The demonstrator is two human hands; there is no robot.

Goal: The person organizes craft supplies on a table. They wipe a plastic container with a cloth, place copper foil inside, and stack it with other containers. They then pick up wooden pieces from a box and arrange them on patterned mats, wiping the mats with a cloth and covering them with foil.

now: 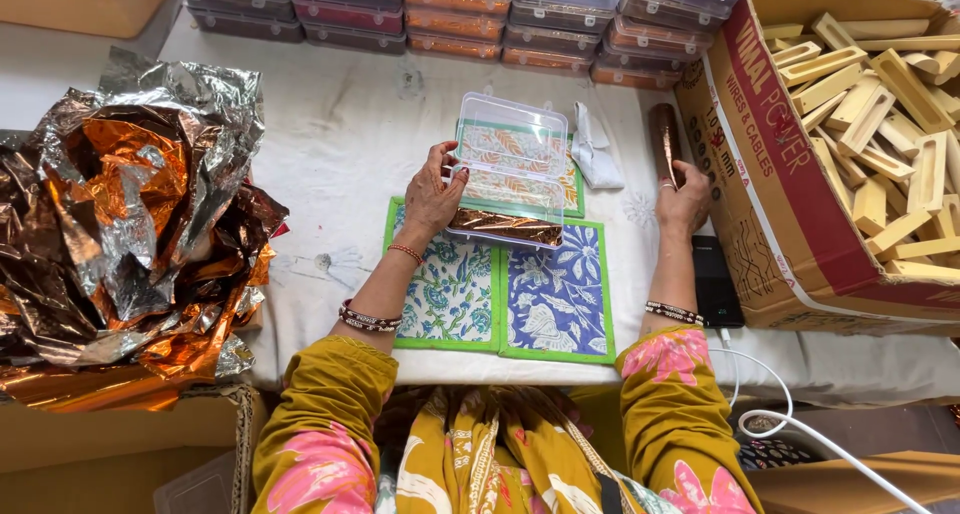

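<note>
White cloth covers the counter (pixel 330 144). At centre, the left hand (pixel 432 196) grips a clear plastic box (pixel 507 169) holding a copper-wrapped bar, over floral mats (pixel 500 294); steadying it looks wise. Right of centre, the right hand (pixel 684 202) closes on a copper-wrapped roll (pixel 663 139). Right edge: brown-and-red carton (pixel 790 194) of wooden blocks. Top: stacked lidded boxes (pixel 450 14).

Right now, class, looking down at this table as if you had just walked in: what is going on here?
A seated person works at a cloth-covered table. The left hand holds an open clear plastic box with a copper foil-wrapped piece inside. The right hand grips another foil-wrapped bar beside a cardboard carton of wooden blocks. Patterned mats lie under the box, crumpled foil sits to the left, and stacked closed boxes line the far edge.
</note>
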